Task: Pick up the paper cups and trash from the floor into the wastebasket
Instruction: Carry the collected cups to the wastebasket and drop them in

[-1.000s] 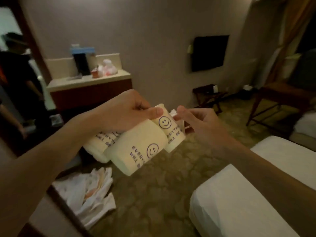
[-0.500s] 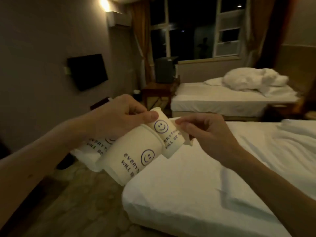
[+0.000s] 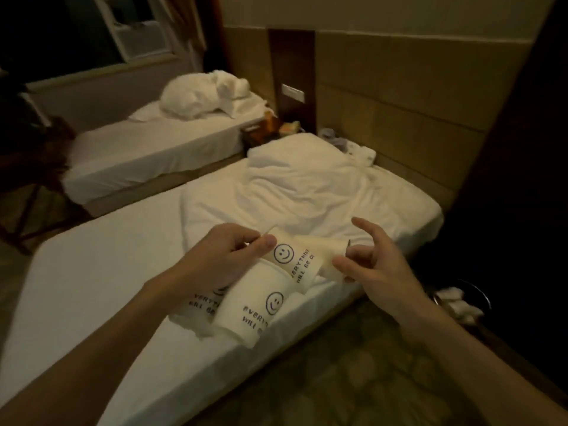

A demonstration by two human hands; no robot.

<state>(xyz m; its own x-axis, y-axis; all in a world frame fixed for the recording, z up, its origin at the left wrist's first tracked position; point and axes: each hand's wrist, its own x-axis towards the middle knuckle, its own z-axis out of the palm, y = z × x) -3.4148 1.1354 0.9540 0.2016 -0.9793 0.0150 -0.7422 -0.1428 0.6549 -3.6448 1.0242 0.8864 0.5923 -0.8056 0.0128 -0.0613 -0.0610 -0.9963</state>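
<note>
My left hand (image 3: pixel 227 259) grips three cream paper cups by their rims above the near bed's edge. Each has a smiley face and printed text: an upper cup (image 3: pixel 295 259), a lower cup (image 3: pixel 255 312), and a third cup (image 3: pixel 196 309) mostly hidden under my wrist. To their right, my right hand (image 3: pixel 375 265) pinches a blurred fourth pale cup (image 3: pixel 322 250) between thumb and fingers, with the index finger sticking up. The dark wastebasket (image 3: pixel 481 292) stands on the floor at the right, with white crumpled trash (image 3: pixel 455 302) in it.
The near bed (image 3: pixel 92 287), with a rumpled white duvet, fills the middle. A second bed (image 3: pixel 147 149) lies beyond it, and a nightstand (image 3: pixel 261 133) stands between them. Patterned carpet (image 3: pixel 338 379) runs along the bed's right side. A dark panel (image 3: pixel 522 179) rises at the right.
The view has swung right, from the wall and TV to the beds and the wastebasket. My left hand keeps its grip on the cups. My right hand's index finger has lifted.
</note>
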